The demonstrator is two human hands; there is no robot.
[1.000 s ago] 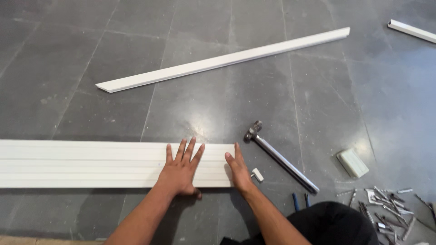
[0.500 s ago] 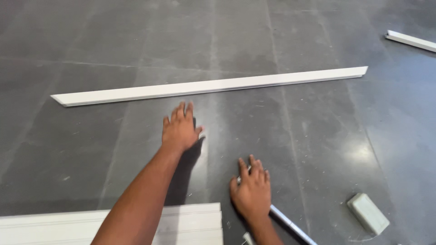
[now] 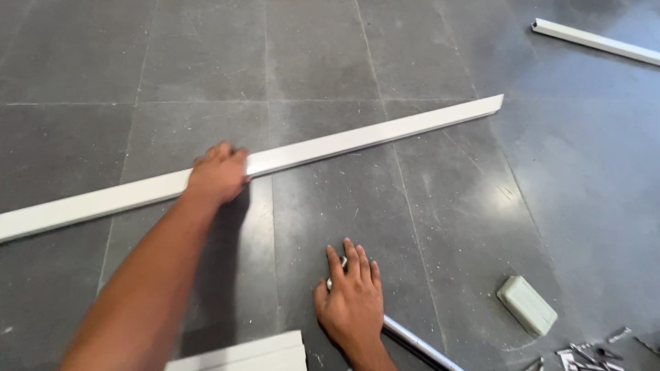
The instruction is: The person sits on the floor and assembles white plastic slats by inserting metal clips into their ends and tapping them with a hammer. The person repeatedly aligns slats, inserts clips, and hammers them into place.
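— What do we have on the grey tile floor [image 3: 447,227]?

— Our left hand [image 3: 217,175], fingers clenched over the long white strip [image 3: 357,139] lying slantwise there.

— And our right hand [image 3: 352,302]?

— Fingers released, spread flat over the metal hammer [image 3: 412,340]; a pale block [image 3: 526,305] lies near.

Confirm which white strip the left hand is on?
The long white strip running diagonally across the middle of the floor; the left hand grips it. The other strip lies apart at the top right corner, and the white panel sits at the bottom edge, both untouched.
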